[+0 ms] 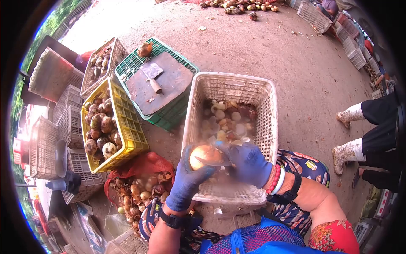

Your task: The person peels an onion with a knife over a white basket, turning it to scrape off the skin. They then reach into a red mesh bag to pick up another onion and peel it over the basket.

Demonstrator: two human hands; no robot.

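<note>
My left hand point(185, 186), in a blue glove, is closed around a large yellow-brown onion point(204, 153). My right hand point(250, 164), gloved the same way, grips a knife whose blade point(207, 162) lies across the near side of the onion; its handle is hidden in my fingers. Both hands are above the near part of a dirty white plastic crate point(272, 106). Inside it, onion peels and cut ends point(237, 122) cover the bottom, partly blurred by a smear on the lens.
A cleaver point(153, 76) rests on a board point(169, 72) atop a green crate point(186, 63), beside an onion point(145, 50). Left stand a yellow crate of onions point(131, 131) and a red net sack point(148, 163). At right, a person's muddy boots point(349, 148) are near.
</note>
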